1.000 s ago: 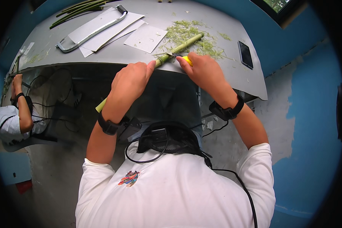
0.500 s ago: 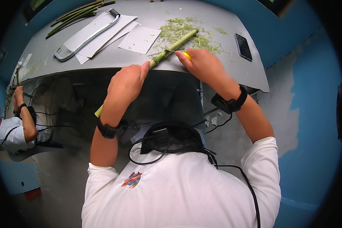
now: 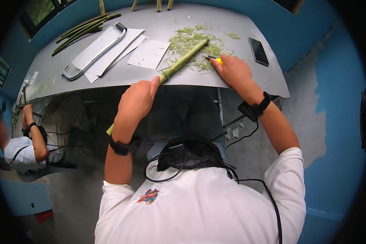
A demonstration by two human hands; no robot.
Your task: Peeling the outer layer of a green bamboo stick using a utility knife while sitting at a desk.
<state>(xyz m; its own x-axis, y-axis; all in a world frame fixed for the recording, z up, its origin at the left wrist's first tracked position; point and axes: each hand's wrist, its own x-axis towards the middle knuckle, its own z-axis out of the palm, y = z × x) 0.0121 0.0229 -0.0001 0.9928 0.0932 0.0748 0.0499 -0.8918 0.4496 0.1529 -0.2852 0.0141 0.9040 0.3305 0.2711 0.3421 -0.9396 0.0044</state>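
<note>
The left hand [image 3: 136, 99] clamped the bamboo stalk [image 3: 185, 59], which slanted over the worktop [image 3: 232, 21] edge toward green shavings [image 3: 187, 37]; the right hand [image 3: 236, 73] gripped a yellow-handled knife [image 3: 219, 61], clear of it. Shallow, outward strokes seemed safest.

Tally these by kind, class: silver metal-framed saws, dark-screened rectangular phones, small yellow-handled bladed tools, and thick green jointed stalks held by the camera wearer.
Silver metal-framed saw: 1
Dark-screened rectangular phone: 1
Small yellow-handled bladed tool: 1
Held thick green jointed stalk: 1
Total: 4
</note>
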